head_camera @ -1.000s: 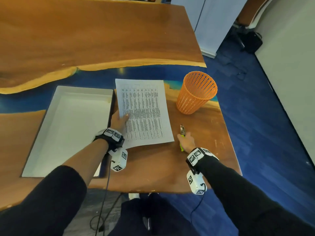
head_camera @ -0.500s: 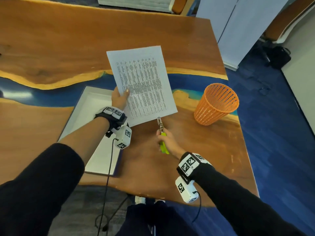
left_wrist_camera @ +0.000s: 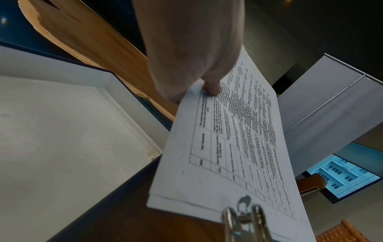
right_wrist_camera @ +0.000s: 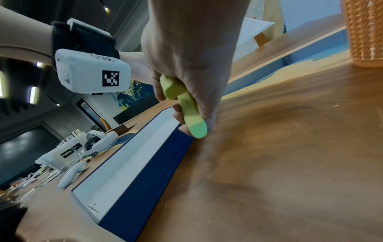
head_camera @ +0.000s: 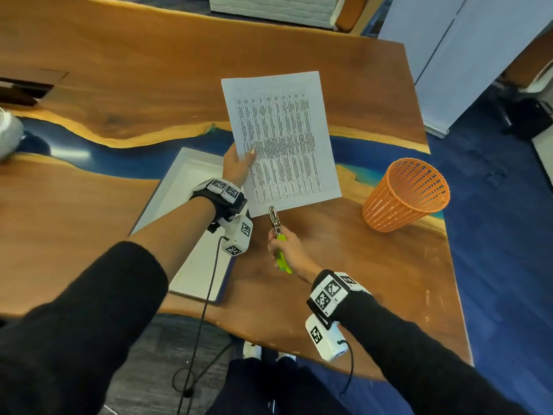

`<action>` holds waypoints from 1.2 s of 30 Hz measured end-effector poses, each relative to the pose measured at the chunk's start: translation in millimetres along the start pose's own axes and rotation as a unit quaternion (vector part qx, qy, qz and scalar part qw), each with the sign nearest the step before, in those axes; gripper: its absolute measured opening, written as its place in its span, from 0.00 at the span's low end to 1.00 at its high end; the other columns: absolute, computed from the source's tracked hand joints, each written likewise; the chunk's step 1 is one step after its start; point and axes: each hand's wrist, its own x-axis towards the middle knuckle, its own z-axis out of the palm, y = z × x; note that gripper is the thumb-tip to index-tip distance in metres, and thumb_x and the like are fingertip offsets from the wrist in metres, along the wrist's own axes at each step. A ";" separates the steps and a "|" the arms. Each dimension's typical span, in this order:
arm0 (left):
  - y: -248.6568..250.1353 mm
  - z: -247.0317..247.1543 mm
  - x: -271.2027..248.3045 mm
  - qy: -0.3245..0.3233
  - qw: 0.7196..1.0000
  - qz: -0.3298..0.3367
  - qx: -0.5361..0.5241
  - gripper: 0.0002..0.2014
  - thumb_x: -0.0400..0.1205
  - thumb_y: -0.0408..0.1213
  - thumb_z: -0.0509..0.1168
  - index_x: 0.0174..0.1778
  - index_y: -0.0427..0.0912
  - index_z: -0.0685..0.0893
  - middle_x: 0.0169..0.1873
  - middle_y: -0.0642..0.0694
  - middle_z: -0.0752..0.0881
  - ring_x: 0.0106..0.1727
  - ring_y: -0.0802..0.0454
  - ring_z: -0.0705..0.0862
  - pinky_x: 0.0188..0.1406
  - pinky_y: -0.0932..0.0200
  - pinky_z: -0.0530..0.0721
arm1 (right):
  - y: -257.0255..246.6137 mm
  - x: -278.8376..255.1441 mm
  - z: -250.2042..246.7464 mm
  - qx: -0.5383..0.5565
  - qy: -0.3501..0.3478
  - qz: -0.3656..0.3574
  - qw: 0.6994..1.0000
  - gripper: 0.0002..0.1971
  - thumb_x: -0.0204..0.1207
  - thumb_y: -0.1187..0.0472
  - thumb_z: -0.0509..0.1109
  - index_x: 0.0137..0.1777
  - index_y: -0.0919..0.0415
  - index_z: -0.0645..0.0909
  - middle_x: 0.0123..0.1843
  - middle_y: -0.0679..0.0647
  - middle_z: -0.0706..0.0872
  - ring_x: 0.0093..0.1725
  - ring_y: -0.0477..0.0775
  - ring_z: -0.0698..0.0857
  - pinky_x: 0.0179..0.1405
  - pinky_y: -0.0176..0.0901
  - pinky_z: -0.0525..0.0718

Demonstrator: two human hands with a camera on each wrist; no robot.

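My left hand [head_camera: 239,163] pinches a printed sheet of paper [head_camera: 284,139] by its left edge and holds it tilted above the wooden table [head_camera: 329,265]. The left wrist view shows the thumb on top of the paper [left_wrist_camera: 228,147], which looks like more than one sheet. In my right hand [head_camera: 284,247] I grip a plier-like metal tool with green handles [head_camera: 276,232]. Its metal tip meets the paper's lower edge near the left corner, and the tool's head [left_wrist_camera: 244,217] sits at that edge. The green handle [right_wrist_camera: 186,106] sticks out below my curled fingers.
A shallow white tray with a dark blue rim [head_camera: 191,187] lies on the table under my left wrist. An orange mesh basket [head_camera: 407,193] stands at the right near the table edge. A headset and controllers [right_wrist_camera: 99,140] lie further left.
My left hand lifted the paper off the table. My right hand picked up the green-handled tool and brought its tip up to the paper's lower edge.
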 end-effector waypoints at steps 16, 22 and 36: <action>-12.6 12.0 -13.8 -0.044 0.999 -0.009 -0.008 0.19 0.84 0.28 0.62 0.71 0.33 0.74 0.67 0.35 0.81 0.67 0.39 0.81 0.66 0.42 0.81 | 2.2 0.8 -3.1 -0.035 0.022 -0.015 0.999 0.07 0.57 0.64 0.63 0.35 0.55 0.70 0.26 0.56 0.73 0.23 0.52 0.72 0.23 0.38 0.70; -17.6 14.6 -17.2 -0.046 0.999 -0.019 -0.014 0.20 0.83 0.26 0.62 0.72 0.33 0.72 0.67 0.33 0.80 0.67 0.37 0.81 0.64 0.42 0.82 | 4.8 0.5 -7.3 -0.038 0.033 -0.018 0.999 0.06 0.59 0.65 0.62 0.35 0.55 0.70 0.28 0.55 0.74 0.23 0.51 0.72 0.24 0.40 0.71; -7.3 10.1 -6.5 -0.030 0.999 -0.002 -0.031 0.21 0.82 0.24 0.63 0.73 0.33 0.72 0.68 0.34 0.80 0.68 0.39 0.80 0.63 0.45 0.82 | 23.6 -5.7 -14.1 -0.048 0.027 -0.007 0.998 0.07 0.58 0.66 0.62 0.36 0.56 0.71 0.25 0.51 0.71 0.22 0.52 0.70 0.19 0.38 0.69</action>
